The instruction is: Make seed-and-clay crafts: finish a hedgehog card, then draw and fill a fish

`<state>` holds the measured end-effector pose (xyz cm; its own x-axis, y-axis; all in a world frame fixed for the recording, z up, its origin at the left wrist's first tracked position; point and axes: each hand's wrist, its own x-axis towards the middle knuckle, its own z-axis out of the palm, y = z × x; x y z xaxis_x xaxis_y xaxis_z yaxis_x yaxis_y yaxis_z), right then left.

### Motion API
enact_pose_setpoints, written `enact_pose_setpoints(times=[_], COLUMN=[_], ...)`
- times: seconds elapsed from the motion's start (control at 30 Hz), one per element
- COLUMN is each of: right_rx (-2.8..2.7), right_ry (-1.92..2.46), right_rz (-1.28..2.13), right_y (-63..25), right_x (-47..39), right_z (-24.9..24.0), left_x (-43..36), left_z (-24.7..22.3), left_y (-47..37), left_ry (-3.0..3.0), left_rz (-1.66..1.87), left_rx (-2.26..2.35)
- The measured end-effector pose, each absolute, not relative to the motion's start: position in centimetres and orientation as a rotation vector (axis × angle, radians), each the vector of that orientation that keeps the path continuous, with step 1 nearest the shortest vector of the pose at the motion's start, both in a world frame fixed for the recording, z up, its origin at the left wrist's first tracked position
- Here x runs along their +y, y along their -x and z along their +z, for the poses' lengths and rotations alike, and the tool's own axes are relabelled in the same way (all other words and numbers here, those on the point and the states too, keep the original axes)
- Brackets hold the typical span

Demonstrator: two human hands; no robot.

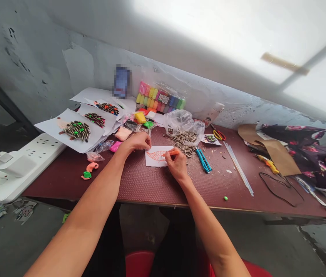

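Note:
A small white paper [154, 163] lies on the brown table [145, 188], bearing an orange outline filled with small orange marks. In my right hand [178, 164] is an orange marker [174, 152], gripped between the fingers, its tip over the drawing. My left hand [139, 141] is closed with curled fingertips at the paper's upper left corner; whether they pinch anything is hidden. Just beyond my right hand are a heap of striped sunflower seeds [183, 141] and a blue utility knife [204, 159]. Pink clay packets [122, 133] sit beyond my left wrist.
Sheets with seed-covered hedgehog pictures [77, 130] lie at left, near a white power strip [21, 165]. Coloured clay packs [161, 98] lean against the wall. Scissors [219, 134], clear glue sticks [239, 169] and a yellow glue gun [271, 165] with its cord are at right.

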<state>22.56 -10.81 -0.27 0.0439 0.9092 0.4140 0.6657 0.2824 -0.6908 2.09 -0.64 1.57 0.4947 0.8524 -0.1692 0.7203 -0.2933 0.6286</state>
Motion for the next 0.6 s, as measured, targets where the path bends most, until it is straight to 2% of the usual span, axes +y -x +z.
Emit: enact_pose_setpoints(times=[0.6], right_rx=[-1.684], right_ry=[1.43], right_rz=[0.386], right_y=[-22.35], right_x=[-10.97], right_z=[-0.23], left_x=[-0.47], left_z=[1.41], left_y=[-2.06], left_ry=[-2.076], left_rz=[0.266], left_rx=[1.277])
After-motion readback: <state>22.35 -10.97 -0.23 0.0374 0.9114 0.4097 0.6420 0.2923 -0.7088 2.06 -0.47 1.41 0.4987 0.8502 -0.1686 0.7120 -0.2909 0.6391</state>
